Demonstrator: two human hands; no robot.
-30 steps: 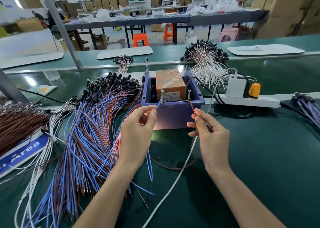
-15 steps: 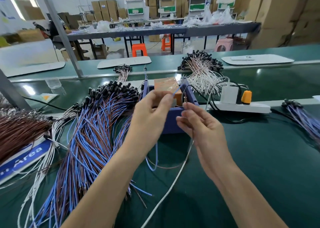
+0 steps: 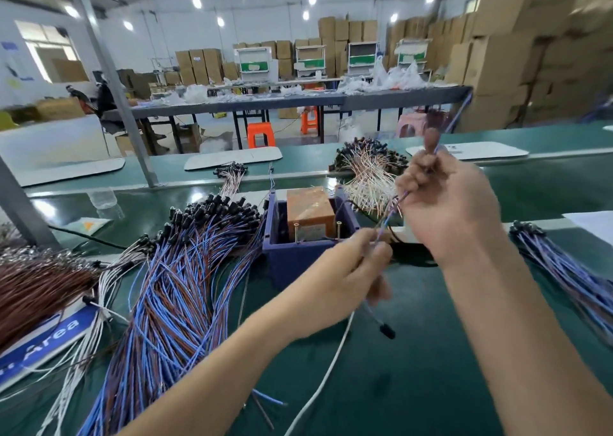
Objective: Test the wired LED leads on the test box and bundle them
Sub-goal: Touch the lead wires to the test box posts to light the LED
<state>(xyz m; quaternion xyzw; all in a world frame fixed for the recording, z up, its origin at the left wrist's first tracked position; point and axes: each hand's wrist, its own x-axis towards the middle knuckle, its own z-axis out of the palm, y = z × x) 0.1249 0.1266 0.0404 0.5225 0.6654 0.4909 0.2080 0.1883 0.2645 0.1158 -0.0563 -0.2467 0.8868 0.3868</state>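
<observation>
1. Blue and brown leads [image 3: 185, 269] lie heaped on the green counter [image 3: 431, 386], left of the blue test box [image 3: 298, 259];
2. just in front of the box, the left hand [image 3: 345, 276] has its grip pinched on one lead [image 3: 391, 213]; the black tip [image 3: 386, 331] dangles below it;
3. higher up, the right hand [image 3: 447, 203] curls its grip round the same lead, whose free end rises past the thumb;
4. another bundle [image 3: 570, 276] lies far right on the counter.

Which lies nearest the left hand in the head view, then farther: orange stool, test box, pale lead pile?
1. Test box, beside the left hand.
2. Pale lead pile, behind the box.
3. Orange stool, on the far floor.
</observation>
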